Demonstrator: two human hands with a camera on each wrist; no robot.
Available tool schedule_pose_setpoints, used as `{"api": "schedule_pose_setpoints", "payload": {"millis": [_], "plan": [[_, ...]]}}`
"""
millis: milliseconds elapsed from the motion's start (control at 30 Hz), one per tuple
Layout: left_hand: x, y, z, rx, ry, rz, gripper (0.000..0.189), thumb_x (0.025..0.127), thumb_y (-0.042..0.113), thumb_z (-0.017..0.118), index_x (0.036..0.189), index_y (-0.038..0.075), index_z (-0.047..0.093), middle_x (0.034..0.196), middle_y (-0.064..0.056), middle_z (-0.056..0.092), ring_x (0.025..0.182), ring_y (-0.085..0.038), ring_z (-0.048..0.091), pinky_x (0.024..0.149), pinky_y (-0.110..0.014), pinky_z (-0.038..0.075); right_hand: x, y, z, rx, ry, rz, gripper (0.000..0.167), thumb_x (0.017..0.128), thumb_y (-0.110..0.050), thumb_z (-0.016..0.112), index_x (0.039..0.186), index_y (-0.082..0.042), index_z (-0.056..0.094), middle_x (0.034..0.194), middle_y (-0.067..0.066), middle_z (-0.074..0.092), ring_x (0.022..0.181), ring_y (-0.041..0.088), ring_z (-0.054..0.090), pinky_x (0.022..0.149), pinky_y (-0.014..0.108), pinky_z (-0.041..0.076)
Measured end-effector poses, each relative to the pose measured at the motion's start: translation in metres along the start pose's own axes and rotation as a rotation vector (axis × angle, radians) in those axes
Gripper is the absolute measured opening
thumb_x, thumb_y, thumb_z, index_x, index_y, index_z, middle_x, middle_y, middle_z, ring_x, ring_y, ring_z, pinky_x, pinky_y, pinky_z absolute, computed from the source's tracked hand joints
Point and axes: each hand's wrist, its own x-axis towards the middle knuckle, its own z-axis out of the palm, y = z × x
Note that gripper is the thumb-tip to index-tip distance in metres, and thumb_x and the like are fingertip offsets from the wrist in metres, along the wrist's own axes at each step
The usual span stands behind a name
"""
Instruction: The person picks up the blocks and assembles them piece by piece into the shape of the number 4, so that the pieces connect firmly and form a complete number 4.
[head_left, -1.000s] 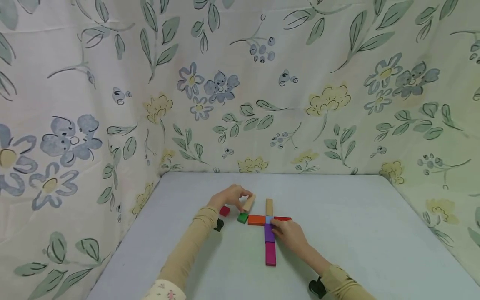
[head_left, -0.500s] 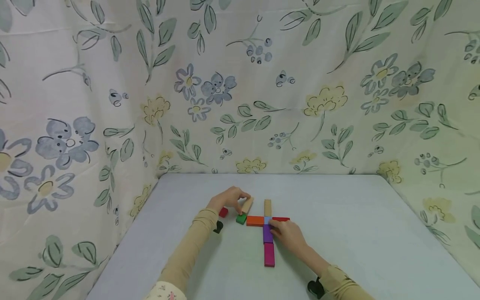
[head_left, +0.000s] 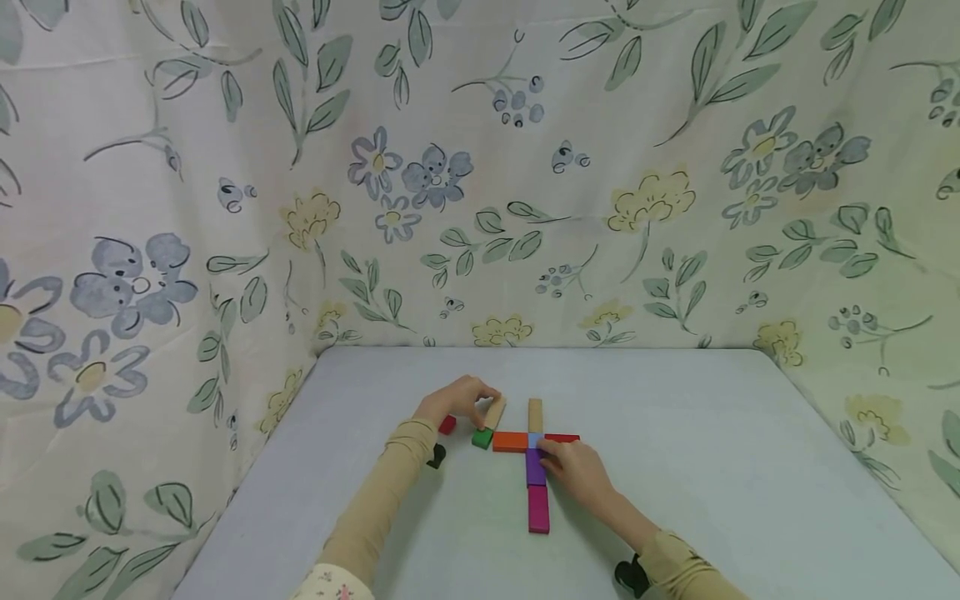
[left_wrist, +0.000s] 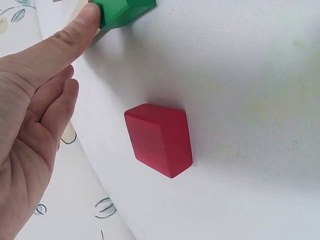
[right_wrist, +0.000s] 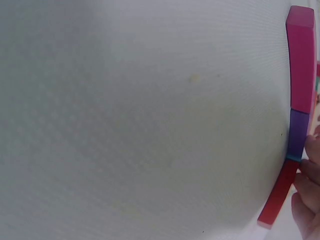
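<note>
My left hand point(head_left: 461, 400) pinches a plain wooden block point(head_left: 495, 412) between thumb and fingers, the thumb at the end by the green block point(head_left: 482, 437). In the left wrist view the thumb tip overlaps the green block point(left_wrist: 125, 11). The right hand point(head_left: 577, 467) rests its fingertips on the light blue block point(head_left: 534, 440) at the centre of a cross of blocks. Around that centre lie an orange block point(head_left: 511, 442) on the left, a red block point(head_left: 562, 437) on the right, a second plain wooden block point(head_left: 535, 414) behind, and a purple block point(head_left: 536, 468) in front.
A magenta block point(head_left: 538, 510) continues the row in front of the purple one. Beside the left wrist lies a small red block point(left_wrist: 159, 140), apart from the others. Everything rests on a white table point(head_left: 720, 467), with a floral cloth point(head_left: 480, 167) hanging behind and at the sides.
The left hand has brought the wooden block slightly nearer, up against the green block. The right hand keeps its place on the cross. The head view has shifted a little.
</note>
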Motion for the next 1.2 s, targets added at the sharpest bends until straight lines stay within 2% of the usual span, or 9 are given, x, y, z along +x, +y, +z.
{"api": "schedule_pose_setpoints", "payload": {"millis": [367,600,867,1200], "plan": [[-0.0002,-0.0001,0.0,0.015,-0.011,0.003,0.065,0.073,0.013,0.081,0.133,0.013,0.056,0.135,-0.002,0.058,0.125,-0.02,0.052,0.106,-0.035,0.041,0.0005,-0.0032,-0.0026,-0.019,0.016,-0.027,0.019,0.078,-0.006,0.075,0.097,-0.007,0.071,0.085,0.003,0.073,0.071,0.012,0.067,0.065,0.026,0.055],[-0.001,-0.0003,0.001,0.031,-0.012,0.01,0.063,0.075,0.012,0.08,0.133,0.013,0.056,0.135,-0.001,0.058,0.125,-0.019,0.052,0.106,-0.034,0.04,0.0001,-0.0019,-0.0007,-0.014,0.02,-0.012,0.022,0.078,-0.007,0.075,0.1,-0.006,0.072,0.088,0.005,0.074,0.075,0.014,0.069,0.067,0.026,0.056],[-0.0034,-0.0004,0.0016,0.044,0.005,0.03,0.06,0.075,0.011,0.08,0.131,0.011,0.058,0.133,-0.003,0.059,0.123,-0.021,0.052,0.106,-0.035,0.04,0.0001,-0.002,0.0,-0.027,0.015,-0.033,0.021,0.078,-0.006,0.075,0.099,-0.006,0.072,0.086,0.005,0.074,0.073,0.013,0.068,0.066,0.027,0.056],[-0.0032,-0.0041,0.0055,0.062,0.031,0.048,0.06,0.076,0.015,0.079,0.132,0.012,0.057,0.134,-0.002,0.059,0.12,-0.021,0.053,0.104,-0.035,0.041,-0.0001,-0.0045,-0.0023,-0.023,0.013,-0.006,0.021,0.077,-0.005,0.075,0.098,-0.006,0.072,0.085,0.004,0.074,0.073,0.014,0.068,0.065,0.027,0.055]]}}
